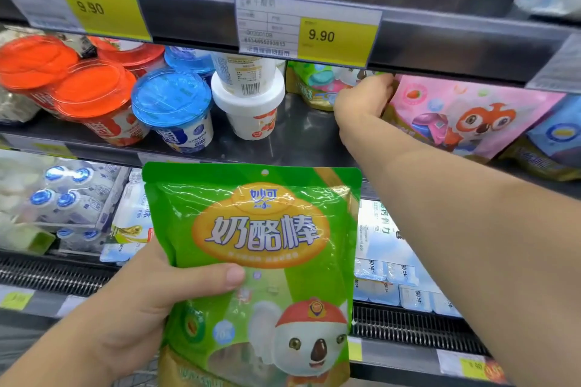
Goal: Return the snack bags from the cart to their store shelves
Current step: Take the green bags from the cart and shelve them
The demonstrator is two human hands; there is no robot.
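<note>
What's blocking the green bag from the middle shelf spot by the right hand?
The pink bag leans across that spot, and the right hand grips its upper edge. The bare shelf left of it is open. The left hand holds the green bag below, unobstructed.

Bare shelf [301, 132] gap between white cups [250, 104] and pink bag [465, 116].

The green snack bag [251, 248] reads "奶酪棒" under "妙可". Two yellow shelf price tags [338, 38] [105, 11] read "9.90".
</note>
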